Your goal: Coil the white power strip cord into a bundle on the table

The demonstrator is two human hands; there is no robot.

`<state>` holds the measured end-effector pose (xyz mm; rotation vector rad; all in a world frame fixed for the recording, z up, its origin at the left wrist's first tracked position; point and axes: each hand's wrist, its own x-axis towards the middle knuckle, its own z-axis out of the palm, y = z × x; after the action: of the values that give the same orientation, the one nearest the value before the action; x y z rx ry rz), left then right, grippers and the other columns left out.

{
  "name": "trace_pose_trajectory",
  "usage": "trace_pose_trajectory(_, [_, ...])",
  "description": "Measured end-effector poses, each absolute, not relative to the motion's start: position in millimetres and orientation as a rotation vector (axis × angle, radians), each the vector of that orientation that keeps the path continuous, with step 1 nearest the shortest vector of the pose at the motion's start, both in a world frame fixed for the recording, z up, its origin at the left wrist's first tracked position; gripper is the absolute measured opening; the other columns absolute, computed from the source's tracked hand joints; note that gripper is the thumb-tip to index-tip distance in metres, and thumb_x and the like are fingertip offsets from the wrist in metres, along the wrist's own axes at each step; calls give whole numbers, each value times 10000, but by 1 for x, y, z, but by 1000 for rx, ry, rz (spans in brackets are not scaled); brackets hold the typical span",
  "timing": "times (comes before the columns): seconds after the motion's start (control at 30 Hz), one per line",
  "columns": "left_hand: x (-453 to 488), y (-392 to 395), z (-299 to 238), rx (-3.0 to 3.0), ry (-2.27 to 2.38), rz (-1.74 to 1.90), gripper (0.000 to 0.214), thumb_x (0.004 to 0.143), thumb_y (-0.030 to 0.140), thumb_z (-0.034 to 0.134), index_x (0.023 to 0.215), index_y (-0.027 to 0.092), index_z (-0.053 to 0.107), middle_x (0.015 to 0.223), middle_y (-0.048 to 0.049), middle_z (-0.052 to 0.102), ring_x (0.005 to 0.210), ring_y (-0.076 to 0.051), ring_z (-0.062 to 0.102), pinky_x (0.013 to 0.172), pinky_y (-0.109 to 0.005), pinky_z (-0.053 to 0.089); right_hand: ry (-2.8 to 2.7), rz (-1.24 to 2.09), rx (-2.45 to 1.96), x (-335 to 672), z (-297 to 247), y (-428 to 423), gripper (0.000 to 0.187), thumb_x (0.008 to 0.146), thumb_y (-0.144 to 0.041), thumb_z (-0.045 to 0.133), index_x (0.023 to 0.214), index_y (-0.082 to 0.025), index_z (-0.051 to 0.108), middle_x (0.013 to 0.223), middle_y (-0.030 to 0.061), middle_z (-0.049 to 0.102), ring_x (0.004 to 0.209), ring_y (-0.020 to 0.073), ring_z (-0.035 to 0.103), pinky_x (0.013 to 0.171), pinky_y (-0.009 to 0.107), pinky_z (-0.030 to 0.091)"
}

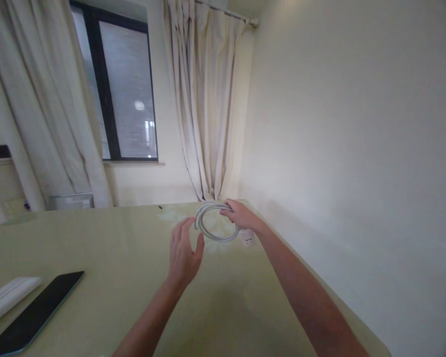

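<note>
A pale grey cable [218,240], wound into a loose round coil of several turns, is raised in front of me over the far part of the table. My right hand [240,214] grips the coil at its upper right, thumb and fingers closed around the strands. Just below that hand shows a white socket block [248,237] with dark holes; whether it is joined to the cable I cannot tell. My left hand [185,248] is at the coil's left side, thumb and fingers spread apart. Its fingertips come close to the strands, and contact is unclear.
The table [126,277] has a pale green cover. At the left lie a black flat panel [37,310] and a white long object [11,297]. A tiny dark piece [160,207] sits near the far edge. A wall [349,173] runs along the right; curtains [208,99] hang behind.
</note>
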<state>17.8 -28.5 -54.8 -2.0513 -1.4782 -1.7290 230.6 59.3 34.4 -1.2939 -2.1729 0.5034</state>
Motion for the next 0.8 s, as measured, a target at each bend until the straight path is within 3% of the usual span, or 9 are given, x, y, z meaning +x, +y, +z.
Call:
trace_pose_trajectory(0.07, [8,-15,-32,-2002,-1507,-1598,627,945,427,616,1492,168,453,1492,-203,553,1419,-365,458,1185,-531,309,-2106,508,-1086,211,32,46,271,908,-435,720,915,-183,622,793,-29,612,739,130,563,665,233,398])
trace_pose_trajectory(0.13, [-7,-5,-19,-2090,-1565,-1522,611,947,448,605,1481,177,483,1447,-190,608,1354,-362,531,1158,-523,343,-2060,602,-966,196,28,34,373,857,-527,763,862,-183,618,767,-37,582,711,125,537,632,233,389])
trace_pose_trajectory(0.23, [-29,1,-13,-2345,-1618,-1530,362,984,427,508,1225,207,666,1171,-123,744,1089,-290,675,991,-419,490,-1990,782,-906,183,24,22,421,869,-595,727,866,-188,622,694,-56,526,612,110,500,560,233,378])
trace_pose_trajectory(0.3, [-39,0,-14,-2484,-1666,-1598,322,973,463,515,1022,205,700,947,-81,753,888,-248,696,822,-359,535,-1976,822,-877,179,23,17,424,895,-606,693,838,-193,615,659,-62,497,571,105,497,531,232,375])
trace_pose_trajectory(0.47, [-33,-7,-16,-2615,-1971,-1980,452,901,625,598,869,177,642,513,47,510,457,-133,495,459,-230,368,-2018,641,-879,183,29,14,447,979,-568,601,728,-199,575,565,-58,536,531,105,529,557,231,395])
trace_pose_trajectory(0.57, [-26,-11,-11,-2532,-2049,-2380,515,814,671,697,866,161,642,498,107,336,415,-66,295,408,-189,208,-1993,696,-831,188,28,17,425,999,-542,586,767,-189,625,644,-23,655,603,119,604,633,239,443])
trace_pose_trajectory(0.63, [-26,-13,-6,-2536,-2018,-2598,533,764,652,765,869,139,666,555,105,327,440,-42,253,410,-178,171,-1969,714,-814,191,26,19,409,998,-543,587,814,-185,656,725,-2,691,672,134,628,660,243,450])
trace_pose_trajectory(0.8, [-31,-15,1,-2359,-2038,-3069,484,718,519,874,937,112,730,721,21,561,574,-52,509,520,-154,414,-1827,350,-925,192,28,21,442,1001,-591,549,796,-203,602,755,3,622,732,152,557,687,255,408])
